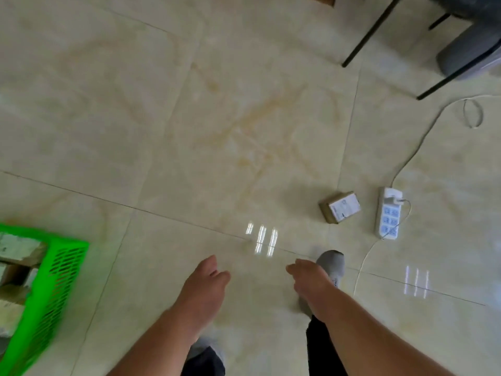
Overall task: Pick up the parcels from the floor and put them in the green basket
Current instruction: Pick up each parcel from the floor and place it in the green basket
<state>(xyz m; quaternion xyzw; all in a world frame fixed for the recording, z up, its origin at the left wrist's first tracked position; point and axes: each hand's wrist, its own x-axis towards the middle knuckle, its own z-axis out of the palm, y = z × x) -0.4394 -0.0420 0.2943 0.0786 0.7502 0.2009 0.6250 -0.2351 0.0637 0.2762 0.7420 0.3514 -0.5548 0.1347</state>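
One small brown cardboard parcel (339,207) with a white label lies on the tiled floor at the right of centre. The green basket (58,280) stands at the lower left edge, with several brown parcels inside it. My left hand (207,279) hangs low in the middle, fingers loosely curled and empty. My right hand (309,278) is beside it, also empty, with fingers bent downward, below and left of the parcel and apart from it.
A white power strip (388,214) with a plug and cable lies just right of the parcel. My grey shoe (332,263) steps forward under the right hand. Black chair legs (371,31) and a grey round base (466,52) stand at the top right.
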